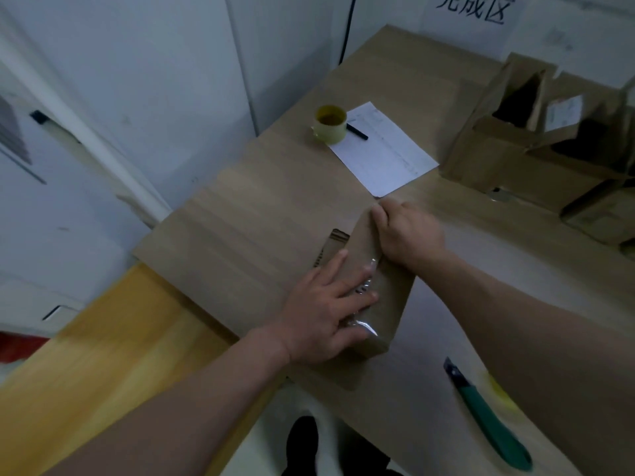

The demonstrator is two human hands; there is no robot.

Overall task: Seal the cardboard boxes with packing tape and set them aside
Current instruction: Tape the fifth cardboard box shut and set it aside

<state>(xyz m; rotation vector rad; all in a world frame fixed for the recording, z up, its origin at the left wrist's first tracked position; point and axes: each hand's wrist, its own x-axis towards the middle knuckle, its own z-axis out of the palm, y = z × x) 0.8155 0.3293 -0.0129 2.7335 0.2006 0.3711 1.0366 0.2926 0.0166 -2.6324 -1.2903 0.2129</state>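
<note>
A small brown cardboard box (385,304) lies on the table (247,207) in front of me, with clear packing tape (366,290) along its top. My left hand (326,314) lies flat on the box's left side, fingers straight, pressing the tape down. At the far end of the box, my right hand (407,235) has its fingers curled over the end. A roll of tape (330,123) stands at the back of the table, beside a sheet of paper.
A white paper sheet (385,152) with a black pen (357,131) lies behind the box. Several open cardboard boxes (508,146) stand at the right rear. A green utility knife (488,417) lies near the front edge. A white wall bounds the left.
</note>
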